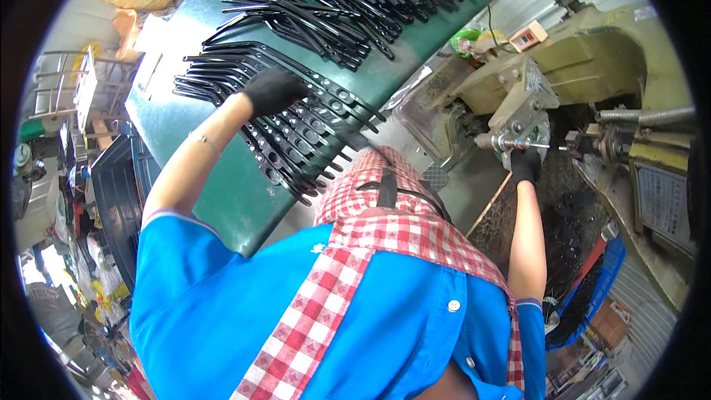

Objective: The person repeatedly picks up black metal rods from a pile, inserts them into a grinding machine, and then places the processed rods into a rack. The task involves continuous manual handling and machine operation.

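Note:
My left hand [275, 92], in a black glove, lies over a row of bent black metal bars [302, 132] on the green table [237, 211]. Its fingers curl round one bar at the row's far side; their tips are partly hidden. These bars have flat, perforated ends that jut past the table edge toward me. Off to the right, my gloved right hand [526, 166] is up against the machine's head [511, 141], just under a thin shiny rod [541, 147]. The fingers there are bent closed, and what they grip is too small to make out.
More black bars [333, 0] are heaped on the table's far part. The olive-green machine [592, 44] fills the right side. A blue crate [603, 281] stands below it, and a dark bin [118, 200] is left of the table. A checked red apron [311, 318] covers my front.

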Tool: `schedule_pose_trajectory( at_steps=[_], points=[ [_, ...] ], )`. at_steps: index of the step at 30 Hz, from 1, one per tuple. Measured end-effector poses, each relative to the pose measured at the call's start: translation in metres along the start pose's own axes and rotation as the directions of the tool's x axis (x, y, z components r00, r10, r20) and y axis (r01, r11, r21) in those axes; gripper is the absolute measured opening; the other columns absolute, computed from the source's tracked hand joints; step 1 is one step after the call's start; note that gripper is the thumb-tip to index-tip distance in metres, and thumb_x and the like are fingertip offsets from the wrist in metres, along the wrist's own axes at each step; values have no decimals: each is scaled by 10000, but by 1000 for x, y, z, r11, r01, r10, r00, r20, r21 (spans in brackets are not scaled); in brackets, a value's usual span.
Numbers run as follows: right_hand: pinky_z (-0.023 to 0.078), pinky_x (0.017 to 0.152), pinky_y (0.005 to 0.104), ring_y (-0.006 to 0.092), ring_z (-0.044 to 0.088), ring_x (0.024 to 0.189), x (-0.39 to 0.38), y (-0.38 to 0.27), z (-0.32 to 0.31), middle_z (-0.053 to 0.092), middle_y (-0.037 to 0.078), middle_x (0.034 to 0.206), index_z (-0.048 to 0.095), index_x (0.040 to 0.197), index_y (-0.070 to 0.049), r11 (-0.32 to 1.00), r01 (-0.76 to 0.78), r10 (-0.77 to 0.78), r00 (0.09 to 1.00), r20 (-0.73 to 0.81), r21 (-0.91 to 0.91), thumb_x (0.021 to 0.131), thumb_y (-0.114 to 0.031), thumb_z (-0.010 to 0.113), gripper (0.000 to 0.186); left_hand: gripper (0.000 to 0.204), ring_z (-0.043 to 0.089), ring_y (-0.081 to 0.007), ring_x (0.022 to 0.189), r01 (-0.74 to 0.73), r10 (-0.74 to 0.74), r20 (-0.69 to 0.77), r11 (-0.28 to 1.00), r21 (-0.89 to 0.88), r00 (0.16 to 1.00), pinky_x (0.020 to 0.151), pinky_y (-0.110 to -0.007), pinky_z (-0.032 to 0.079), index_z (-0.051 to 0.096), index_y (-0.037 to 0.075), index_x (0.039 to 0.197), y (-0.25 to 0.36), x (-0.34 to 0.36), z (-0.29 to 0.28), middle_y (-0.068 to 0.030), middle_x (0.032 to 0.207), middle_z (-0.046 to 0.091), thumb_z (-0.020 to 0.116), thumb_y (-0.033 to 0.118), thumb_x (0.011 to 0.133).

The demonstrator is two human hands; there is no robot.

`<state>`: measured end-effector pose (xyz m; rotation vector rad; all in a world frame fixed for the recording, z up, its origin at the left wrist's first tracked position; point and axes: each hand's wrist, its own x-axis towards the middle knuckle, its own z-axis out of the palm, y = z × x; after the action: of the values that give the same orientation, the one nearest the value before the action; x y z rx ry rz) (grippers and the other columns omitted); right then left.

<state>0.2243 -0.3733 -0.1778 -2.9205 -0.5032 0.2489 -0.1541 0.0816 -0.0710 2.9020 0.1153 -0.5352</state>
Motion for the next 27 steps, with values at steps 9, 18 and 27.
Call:
schedule_pose_trajectory(
  at_steps=[9,18,27],
  points=[
    [479,713,480,406,622,881,19,35,31,657,213,897,686,925,-95,977,122,-118,992,-35,176,782,-376,606,326,173,596,-295,963,356,-442,-412,894,-271,797,831,-373,473,663,94,909,-33,-86,74,-89,936,629,541,109,788],
    [477,654,263,125,564,697,12,49,1,591,52,791,571,858,-50,229,-13,-181,982,55,973,851,-117,596,72,329,582,-338,1016,364,-387,-580,917,-162,717,784,-432,486,611,190,1078,-45,13,35,-75,1106,604,613,136,753],
    [516,703,346,200,607,813,-80,-68,-138,604,73,913,584,991,-29,-248,-137,-256,964,72,959,882,-35,599,110,299,542,-283,1110,342,-301,-484,940,-3,822,916,-407,415,618,164,1127,-84,96,-13,-67,1137,606,606,242,838]
  ],
)
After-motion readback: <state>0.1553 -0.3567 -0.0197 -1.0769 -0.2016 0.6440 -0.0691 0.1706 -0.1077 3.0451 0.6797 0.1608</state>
